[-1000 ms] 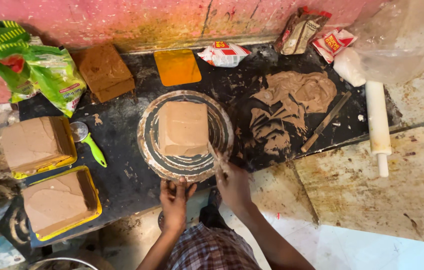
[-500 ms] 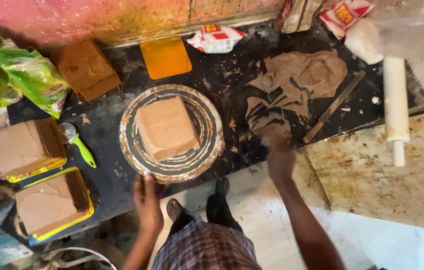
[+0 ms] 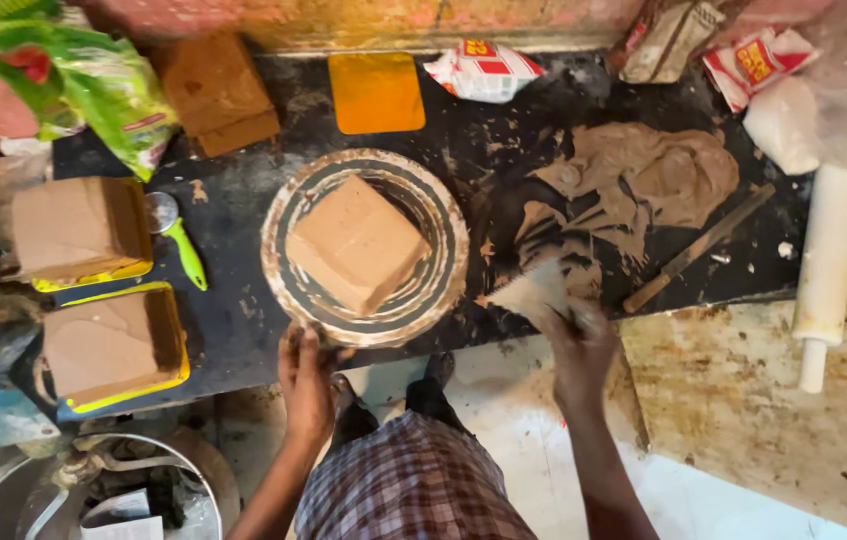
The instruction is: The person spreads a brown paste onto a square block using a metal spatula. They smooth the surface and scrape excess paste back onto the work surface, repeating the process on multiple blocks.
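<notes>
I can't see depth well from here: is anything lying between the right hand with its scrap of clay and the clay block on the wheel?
Nothing visible. Between the right hand and the clay block lie only bare dark board and the wheel rim.

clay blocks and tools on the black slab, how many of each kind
Square clay blocks: 4 (on round wheel, in two yellow trays, one bare)
Loose clay heap: 1
Rolling pin: 1
Green-handled tool: 1
Total: 7
</notes>
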